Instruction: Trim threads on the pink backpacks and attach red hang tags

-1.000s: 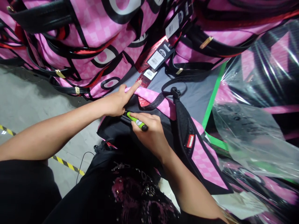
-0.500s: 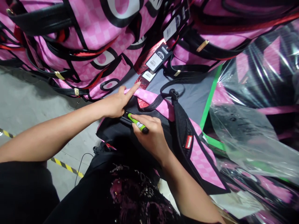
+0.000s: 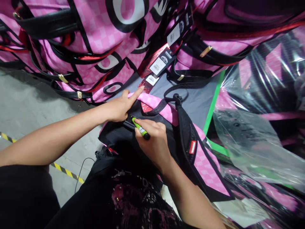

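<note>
A pink-checked and black backpack [image 3: 166,111] lies before me with its black back panel facing up. My left hand [image 3: 121,106] grips its upper edge, index finger stretched along the pink fabric and the other fingers bent against the black panel. My right hand [image 3: 153,135] is closed around a lime-green, pen-like tool with a black end [image 3: 140,128]. The tool's thin dark tip points at the black fabric beside my left fingers, close to a dark seam or zip line; whether it touches cannot be made out. A black shoulder strap [image 3: 184,127] crosses the bag's right part.
Similar pink backpacks [image 3: 95,28] are piled along the far side, with hang tags [image 3: 160,62] dangling between them. A grey surface with a green edge [image 3: 214,101] lies beneath. Plastic-wrapped bags [image 3: 262,89] stand at right. Striped floor tape [image 3: 66,171] shows at left.
The view has shifted slightly. The right hand and the green tool have tilted a little, with the tip staying by the left fingers. The left hand keeps its hold.
</note>
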`<state>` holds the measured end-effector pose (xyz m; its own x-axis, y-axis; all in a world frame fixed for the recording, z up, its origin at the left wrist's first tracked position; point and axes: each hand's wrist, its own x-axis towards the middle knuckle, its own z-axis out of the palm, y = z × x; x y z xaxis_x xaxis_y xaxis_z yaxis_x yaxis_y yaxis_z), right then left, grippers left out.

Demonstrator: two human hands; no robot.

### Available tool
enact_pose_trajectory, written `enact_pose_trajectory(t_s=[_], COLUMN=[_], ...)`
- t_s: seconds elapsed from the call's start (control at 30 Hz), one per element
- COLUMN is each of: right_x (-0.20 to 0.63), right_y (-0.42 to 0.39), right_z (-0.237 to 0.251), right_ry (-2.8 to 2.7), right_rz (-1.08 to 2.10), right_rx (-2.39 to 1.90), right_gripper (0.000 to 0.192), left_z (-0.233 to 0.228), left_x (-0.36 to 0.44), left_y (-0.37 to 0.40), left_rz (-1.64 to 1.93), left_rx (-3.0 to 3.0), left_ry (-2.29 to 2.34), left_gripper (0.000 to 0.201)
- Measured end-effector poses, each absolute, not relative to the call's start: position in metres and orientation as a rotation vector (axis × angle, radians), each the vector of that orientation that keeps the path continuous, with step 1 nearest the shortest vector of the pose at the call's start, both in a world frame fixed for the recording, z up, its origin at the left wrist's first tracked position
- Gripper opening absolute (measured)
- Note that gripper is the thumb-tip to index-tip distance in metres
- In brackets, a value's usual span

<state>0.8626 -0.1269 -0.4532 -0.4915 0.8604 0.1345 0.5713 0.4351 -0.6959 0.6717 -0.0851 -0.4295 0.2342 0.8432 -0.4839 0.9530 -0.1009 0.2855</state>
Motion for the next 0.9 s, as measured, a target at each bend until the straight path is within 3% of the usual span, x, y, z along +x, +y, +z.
enact_pose_trajectory(t_s=[0.57,0.77,0.9], right_x=[0.859,0.854,0.886], right_y=[-0.117,-0.116,-0.119], right_z=[-0.456,-0.450,-0.421], right_ry=[-2.175,-2.221,-2.069], right_rz=[1.108,1.079,1.045], right_rx=[-1.231,-1.303,-1.219], right_gripper=[0.025,0.024,0.011], left_z=[-0.436,-0.450,-0.466], left_x=[0.668,0.657,0.645], left_y=[-0.085,-0.086,-0.080], left_rz=[-0.135,-0.043,0.027], left_rx=[2.016,2.130,2.250], left_ry=[1.652,1.621,1.608], left_gripper=[0.107,0.107,0.091])
